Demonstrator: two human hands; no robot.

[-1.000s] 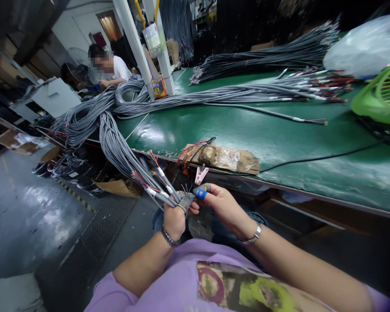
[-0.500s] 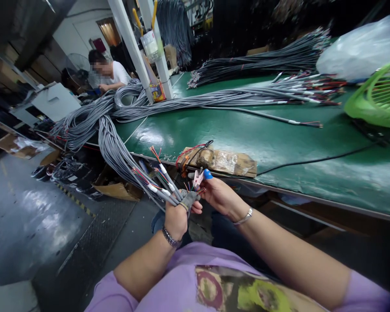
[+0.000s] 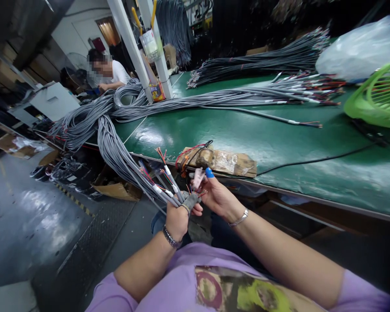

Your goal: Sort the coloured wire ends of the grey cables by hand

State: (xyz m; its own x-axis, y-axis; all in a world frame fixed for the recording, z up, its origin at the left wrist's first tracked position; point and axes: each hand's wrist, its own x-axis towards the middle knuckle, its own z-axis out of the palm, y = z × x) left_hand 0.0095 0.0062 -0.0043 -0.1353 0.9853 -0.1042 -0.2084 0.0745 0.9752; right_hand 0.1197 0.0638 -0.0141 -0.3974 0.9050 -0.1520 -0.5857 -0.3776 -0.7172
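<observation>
Gray cables (image 3: 118, 151) bunched, slanting, white-banded near ends; colored wires (image 3: 161, 154) splayed; pink clip (image 3: 199, 177), blurred, near wires.

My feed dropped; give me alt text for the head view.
Left fingers grip grey cables with coloured wire ends; right fingers are at a blurred pink clip by the edge of a green workbench. More grey cables lie on the bench; a co-worker is at upper left.

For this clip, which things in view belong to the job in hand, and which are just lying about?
In use:
- gray cables, ends gripped in the left hand
- pink clip, at the fingers of the right hand

Apparently just lying about:
- black cables
- plastic bag
- green slatted item

Unclear:
- wooden board beside the clip
</observation>
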